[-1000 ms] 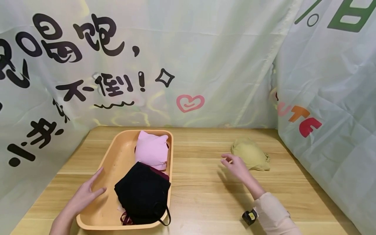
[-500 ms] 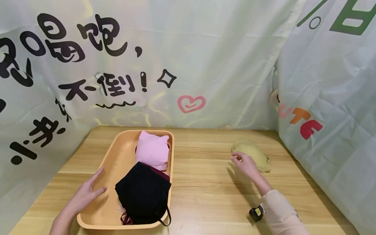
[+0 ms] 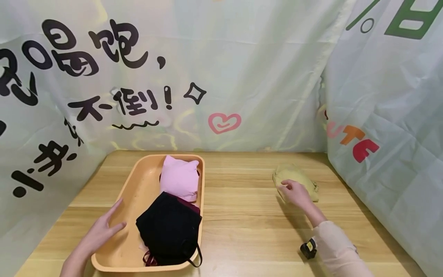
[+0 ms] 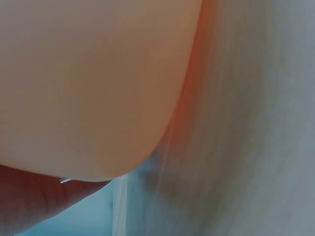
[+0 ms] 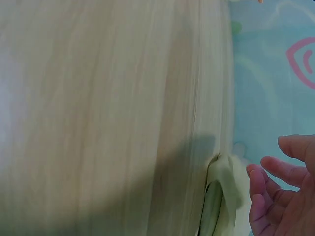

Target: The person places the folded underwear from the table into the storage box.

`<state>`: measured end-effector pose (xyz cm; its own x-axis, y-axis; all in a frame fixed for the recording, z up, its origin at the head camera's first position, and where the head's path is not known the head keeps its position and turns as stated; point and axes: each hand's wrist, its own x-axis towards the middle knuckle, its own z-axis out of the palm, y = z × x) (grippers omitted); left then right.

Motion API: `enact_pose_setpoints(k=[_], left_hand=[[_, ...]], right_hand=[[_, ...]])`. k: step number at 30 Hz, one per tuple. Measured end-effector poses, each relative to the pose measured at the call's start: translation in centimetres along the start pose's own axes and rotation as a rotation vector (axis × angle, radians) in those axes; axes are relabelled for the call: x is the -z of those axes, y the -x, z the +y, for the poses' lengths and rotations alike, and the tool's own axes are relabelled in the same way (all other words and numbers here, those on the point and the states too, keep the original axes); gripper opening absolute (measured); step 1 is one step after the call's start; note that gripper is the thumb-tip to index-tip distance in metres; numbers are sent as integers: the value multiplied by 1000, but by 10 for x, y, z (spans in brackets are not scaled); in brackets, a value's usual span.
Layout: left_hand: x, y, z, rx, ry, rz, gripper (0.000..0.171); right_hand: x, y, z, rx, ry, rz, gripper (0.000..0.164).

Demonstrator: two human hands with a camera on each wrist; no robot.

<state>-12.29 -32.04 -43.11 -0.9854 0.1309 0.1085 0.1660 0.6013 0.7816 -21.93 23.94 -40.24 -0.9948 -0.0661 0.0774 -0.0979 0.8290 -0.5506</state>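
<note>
My right hand (image 3: 295, 192) hovers over the near left part of an olive-green folded cloth garment (image 3: 308, 182) lying in a bundle at the table's right side. Its fingers are loosely bent and hold nothing; in the right wrist view the fingers (image 5: 275, 196) are beside the garment's edge (image 5: 221, 184). At the left, my left hand (image 3: 98, 232) rests by the left rim of an orange tray (image 3: 136, 200), its fingers fairly straight and thumb over the inside. Inside the tray lie a pink folded cloth bundle (image 3: 180, 177) and a black garment (image 3: 169, 227) with a thin strap hanging over the rim.
Maroon fabric (image 3: 188, 204) shows from under the black garment. A small black device (image 3: 308, 249) is at the right sleeve. The wooden table (image 3: 238, 215) extends between tray and olive garment, with printed curtains (image 3: 256, 77) behind and at both sides.
My right hand has moved right, from beside the olive garment to over it. The left hand and the tray with its clothes stay in place.
</note>
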Motion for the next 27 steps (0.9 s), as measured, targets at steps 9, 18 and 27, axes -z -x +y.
enact_pose_setpoints(k=[9,18,27], left_hand=[[0,-2,1,-12,-11,7,77],[0,-2,2,-16,-26,15,77],[-2,2,-1,-7,-51,16,74]], right_hand=[[11,1,14,-9,16,-62,36],[18,0,19,-27,15,-97,36],[32,1,29,-69,29,-65,39]])
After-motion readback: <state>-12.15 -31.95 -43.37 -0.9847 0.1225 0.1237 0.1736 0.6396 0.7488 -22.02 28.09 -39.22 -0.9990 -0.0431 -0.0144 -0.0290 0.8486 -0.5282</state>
